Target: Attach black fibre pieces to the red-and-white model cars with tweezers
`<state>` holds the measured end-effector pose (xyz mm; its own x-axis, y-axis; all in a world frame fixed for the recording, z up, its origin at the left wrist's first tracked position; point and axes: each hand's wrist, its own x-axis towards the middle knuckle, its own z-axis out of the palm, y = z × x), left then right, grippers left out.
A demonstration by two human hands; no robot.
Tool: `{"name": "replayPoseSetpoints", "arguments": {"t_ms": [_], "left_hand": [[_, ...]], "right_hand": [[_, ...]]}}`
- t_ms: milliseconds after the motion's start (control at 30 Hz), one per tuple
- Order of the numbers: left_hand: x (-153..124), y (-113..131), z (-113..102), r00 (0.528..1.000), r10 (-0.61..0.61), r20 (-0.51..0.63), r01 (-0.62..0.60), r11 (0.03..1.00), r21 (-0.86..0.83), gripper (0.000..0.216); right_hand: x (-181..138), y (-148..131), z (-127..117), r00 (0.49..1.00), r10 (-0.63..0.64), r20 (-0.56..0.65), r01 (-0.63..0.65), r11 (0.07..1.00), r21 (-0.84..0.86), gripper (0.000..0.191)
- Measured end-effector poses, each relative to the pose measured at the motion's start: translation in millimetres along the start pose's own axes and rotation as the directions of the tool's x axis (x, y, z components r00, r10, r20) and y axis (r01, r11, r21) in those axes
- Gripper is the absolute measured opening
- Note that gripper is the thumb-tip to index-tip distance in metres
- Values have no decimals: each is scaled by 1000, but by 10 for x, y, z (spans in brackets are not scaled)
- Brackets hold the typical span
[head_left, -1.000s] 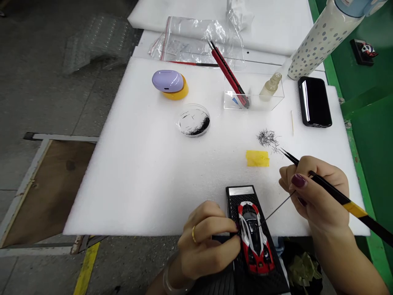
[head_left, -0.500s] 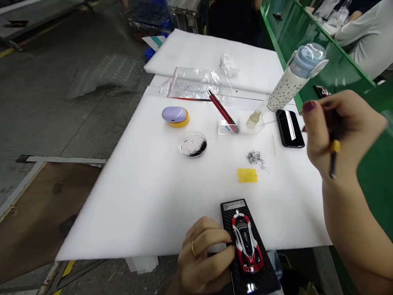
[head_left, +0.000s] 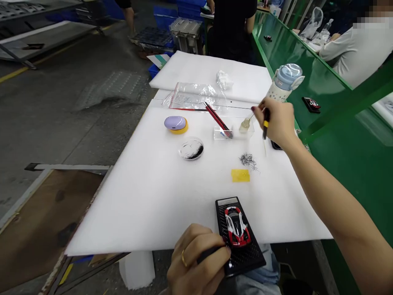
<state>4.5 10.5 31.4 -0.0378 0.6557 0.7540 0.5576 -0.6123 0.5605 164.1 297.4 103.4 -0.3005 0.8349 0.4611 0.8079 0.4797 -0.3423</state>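
My left hand [head_left: 199, 260] grips the edge of a black display base [head_left: 245, 262] at the table's front edge. Fixed on that base is a red, white and black model car [head_left: 237, 227]. Something dark and slim also shows between the left fingers. My right hand [head_left: 278, 121] is closed on a slim tool with a black-and-yellow handle [head_left: 265, 125]. From its fingertips a thin tip points down at the mouth of a small glass bottle [head_left: 245, 125]; whether it enters is hard to see. The bottle stands in a clear tray [head_left: 225, 135], beside red tweezers [head_left: 218, 120].
On the white foam sheet [head_left: 147, 196] lie a yellow tape piece [head_left: 240, 175], black fibres [head_left: 248, 160], a round dish [head_left: 190, 148], a purple case [head_left: 175, 122] and a plastic bag [head_left: 196, 95]. A tumbler [head_left: 284, 82] and partly hidden phone [head_left: 275, 145] are by my right hand.
My right hand has moved left and away from me, from over the green bench to beside the glass bottle. My left hand still holds the base. The view has tilted up.
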Motion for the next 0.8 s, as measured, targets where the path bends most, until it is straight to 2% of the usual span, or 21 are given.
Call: {"name": "replayPoseSetpoints", "arguments": {"t_ms": [67,133,200,267,333,367,467,533,600,667,800], "left_hand": [[1,10,-6,1000,21,5,-21,999,31,17],[-9,14,-11,999,47,-11,-46,997,68,18],[-31,10,-9,998,50,-25,-48,995,84,19],[-59,-9,3,997,46,-57,-42,996,75,18],[-82,-45,25,994,49,-93,-44,997,59,16],[-86,-69,40,993,55,-101,-50,997,50,16],[-61,-146,94,994,59,-88,-56,998,31,18],[-27,-182,135,996,46,-76,-44,999,22,20],[-5,-195,172,997,43,-65,-43,999,4,18],[-8,-194,200,997,30,-68,-33,999,-42,15],[-72,-212,224,996,-43,-72,28,979,-200,18]], "right_hand": [[-4,-3,14,995,26,99,-24,999,-27,24],[-64,15,-33,995,39,94,-43,998,36,30],[-200,64,-130,999,42,25,-46,983,179,40],[-404,149,-236,998,44,44,-58,919,390,53],[-641,259,-308,985,41,170,-131,816,563,59],[-759,313,-323,968,38,247,-185,775,604,56],[-1054,433,-282,893,22,449,-326,718,615,43],[-1175,460,-202,848,31,529,-406,678,612,44],[-1233,454,-110,838,90,538,-459,648,607,49],[-1244,433,-31,852,169,496,-479,635,606,53],[-1221,400,44,859,287,424,-508,580,637,49]]}}
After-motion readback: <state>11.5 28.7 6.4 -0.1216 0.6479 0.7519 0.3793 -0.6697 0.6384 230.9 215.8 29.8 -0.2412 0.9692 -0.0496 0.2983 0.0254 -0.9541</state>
